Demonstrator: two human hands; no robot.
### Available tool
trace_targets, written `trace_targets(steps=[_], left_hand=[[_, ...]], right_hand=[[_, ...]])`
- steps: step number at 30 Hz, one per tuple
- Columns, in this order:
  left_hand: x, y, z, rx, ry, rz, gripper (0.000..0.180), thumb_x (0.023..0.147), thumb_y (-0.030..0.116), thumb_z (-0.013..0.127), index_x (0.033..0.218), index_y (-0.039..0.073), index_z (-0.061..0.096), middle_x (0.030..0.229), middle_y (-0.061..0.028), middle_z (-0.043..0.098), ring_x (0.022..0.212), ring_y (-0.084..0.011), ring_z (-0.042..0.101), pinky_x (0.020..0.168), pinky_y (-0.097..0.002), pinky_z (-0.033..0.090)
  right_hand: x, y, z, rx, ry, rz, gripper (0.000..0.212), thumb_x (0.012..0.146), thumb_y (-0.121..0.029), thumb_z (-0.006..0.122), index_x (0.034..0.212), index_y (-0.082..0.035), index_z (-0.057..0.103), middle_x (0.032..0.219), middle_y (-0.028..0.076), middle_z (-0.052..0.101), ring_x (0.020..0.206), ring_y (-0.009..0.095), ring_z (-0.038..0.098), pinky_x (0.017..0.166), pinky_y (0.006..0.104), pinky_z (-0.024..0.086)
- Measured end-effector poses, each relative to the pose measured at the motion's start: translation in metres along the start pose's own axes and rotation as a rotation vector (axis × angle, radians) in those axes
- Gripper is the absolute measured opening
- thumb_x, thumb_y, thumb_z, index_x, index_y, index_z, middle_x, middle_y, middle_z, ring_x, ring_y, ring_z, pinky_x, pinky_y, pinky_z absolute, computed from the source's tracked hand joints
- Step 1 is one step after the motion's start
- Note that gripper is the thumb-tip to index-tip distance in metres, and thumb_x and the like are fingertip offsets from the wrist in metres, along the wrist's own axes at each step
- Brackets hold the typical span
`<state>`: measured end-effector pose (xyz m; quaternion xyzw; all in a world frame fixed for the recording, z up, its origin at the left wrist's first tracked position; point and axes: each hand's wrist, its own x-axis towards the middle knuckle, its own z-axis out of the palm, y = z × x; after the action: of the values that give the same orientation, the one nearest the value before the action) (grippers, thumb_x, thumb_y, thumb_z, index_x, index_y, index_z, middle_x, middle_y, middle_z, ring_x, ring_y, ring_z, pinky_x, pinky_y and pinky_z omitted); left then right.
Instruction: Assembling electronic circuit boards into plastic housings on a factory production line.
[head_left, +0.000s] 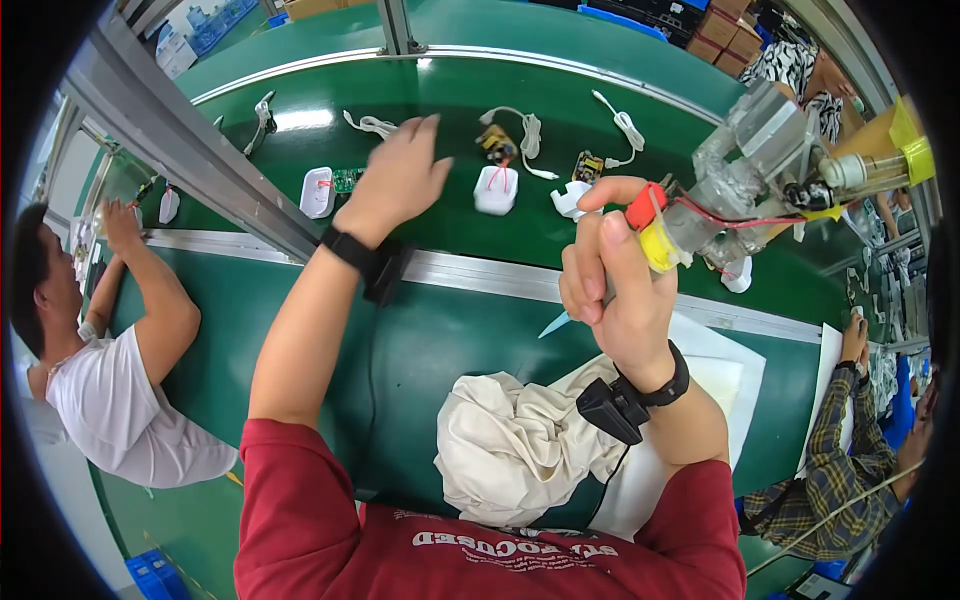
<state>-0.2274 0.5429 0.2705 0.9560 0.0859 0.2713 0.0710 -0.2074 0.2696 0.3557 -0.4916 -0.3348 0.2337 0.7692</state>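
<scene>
My left hand (398, 178) reaches over the green conveyor surface with fingers stretched out and nothing visible in them. Just beyond its fingers lies a coiled white cable (368, 124); beside its wrist are a green circuit board (347, 181) and an open white plastic housing (317, 192). My right hand (625, 285) is raised and closed, and a light-blue pointed tool (555, 325) sticks out below its fingers. Its index finger and thumb are next to the red and yellow end (652, 228) of a hanging, plastic-wrapped device (735, 180); whether they touch it I cannot tell.
Several white housings (496, 190), circuit boards (497, 145) and cables lie along the belt. A metal rail (470, 278) divides it from my bench, where a crumpled cream cloth (515, 445) lies. A metal post (200, 130) stands left. Co-workers sit either side.
</scene>
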Motion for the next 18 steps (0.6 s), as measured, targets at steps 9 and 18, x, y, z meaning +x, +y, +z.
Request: trace_targets(steps=[9, 18], left_hand=[[-0.038, -0.042, -0.026, 0.450, -0.254, -0.038, 0.033, 0.076, 0.010, 0.067, 0.105, 0.007, 0.052, 0.098, -0.0114, 0.059, 0.092, -0.0312, 0.060, 0.081, -0.0439, 0.047], [-0.025, -0.043, -0.037, 0.030, -0.186, -0.243, 0.022, 0.090, 0.016, 0.054, 0.110, 0.005, 0.054, 0.100, -0.0139, 0.063, 0.091, -0.0283, 0.064, 0.080, -0.0397, 0.050]], right_hand=[[0.000, 0.005, 0.003, 0.040, -0.016, 0.012, 0.021, 0.099, -0.023, 0.045, 0.109, -0.005, 0.044, 0.056, -0.002, 0.038, 0.041, 0.004, 0.033, 0.038, 0.0212, 0.028], [-0.001, 0.007, 0.016, -0.005, -0.024, -0.017, 0.021, 0.100, -0.024, 0.041, 0.109, -0.005, 0.045, 0.057, -0.002, 0.036, 0.040, 0.004, 0.031, 0.037, 0.0208, 0.026]])
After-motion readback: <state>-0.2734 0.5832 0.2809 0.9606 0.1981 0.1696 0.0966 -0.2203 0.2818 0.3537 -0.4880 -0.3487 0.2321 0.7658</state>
